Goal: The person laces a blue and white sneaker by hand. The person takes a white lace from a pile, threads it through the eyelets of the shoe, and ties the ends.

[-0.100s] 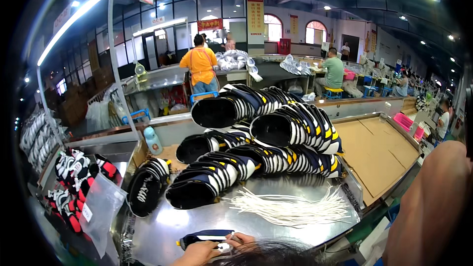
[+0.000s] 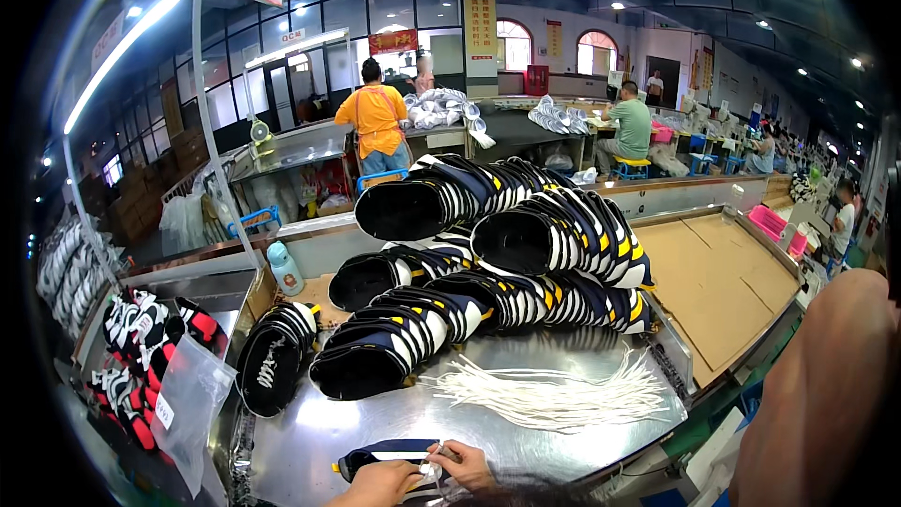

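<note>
At the near edge of the metal worktop lies a navy and white shoe upper [image 2: 387, 453], its dark opening toward the left. My left hand [image 2: 383, 483] is closed on its near side, with the fingertips at a small white bit [image 2: 429, 472] that may be lace. My right hand [image 2: 466, 467] pinches over the same upper; a thin greyish piece shows at its fingertips, too small to name. Beyond my hands a bundle of white shoelaces [image 2: 554, 399] is spread out. Behind it are stacked rows of nested black, white and yellow uppers [image 2: 385, 352].
A shorter row of uppers [image 2: 274, 361] stands at the left, near a light-blue bottle [image 2: 284, 268]. Red, black and white uppers [image 2: 141, 357] and a clear plastic bag [image 2: 195, 394] lie farther left. A cardboard-lined tray [image 2: 718, 291] is at the right. Other people work beyond.
The view has shifted slightly. My right hand has moved a little and shows more of its back; my left hand stays at the shoe upper.
</note>
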### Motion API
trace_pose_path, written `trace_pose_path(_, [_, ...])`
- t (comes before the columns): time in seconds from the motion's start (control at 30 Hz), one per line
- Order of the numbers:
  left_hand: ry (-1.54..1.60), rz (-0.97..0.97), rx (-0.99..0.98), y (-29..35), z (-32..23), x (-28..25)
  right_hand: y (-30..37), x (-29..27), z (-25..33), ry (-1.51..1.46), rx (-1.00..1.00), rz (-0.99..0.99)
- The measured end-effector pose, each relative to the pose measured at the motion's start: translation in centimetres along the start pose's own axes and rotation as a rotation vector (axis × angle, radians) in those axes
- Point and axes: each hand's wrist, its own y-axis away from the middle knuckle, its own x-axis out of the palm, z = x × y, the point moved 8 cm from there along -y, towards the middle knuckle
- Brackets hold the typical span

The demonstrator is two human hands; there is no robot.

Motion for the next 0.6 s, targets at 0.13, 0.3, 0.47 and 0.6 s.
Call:
trace_pose_path(0.13, [-0.004, 0.152, -0.057, -1.0, -1.1, 1.7, 1.7, 0.1, 1.8, 0.042, -0.349, -0.073])
trace_pose_path(0.3, [0.097, 0.112, -0.125, -3.9, -3.3, 0.8, 1.7, -2.6, 3.6, 0.127, -0.179, -0.083])
trace_pose_path(0.47, [0.222, -0.008, -0.13, -3.0, -8.1, -0.4, 4.7, -2.7, 7.0, 0.523, 0.004, -0.012])
trace_pose_path(0.6, [0.047, 0.135, -0.206, -3.9, -2.7, -1.2, 5.7, -1.2, 5.4, 0.385, -0.026, 0.042])
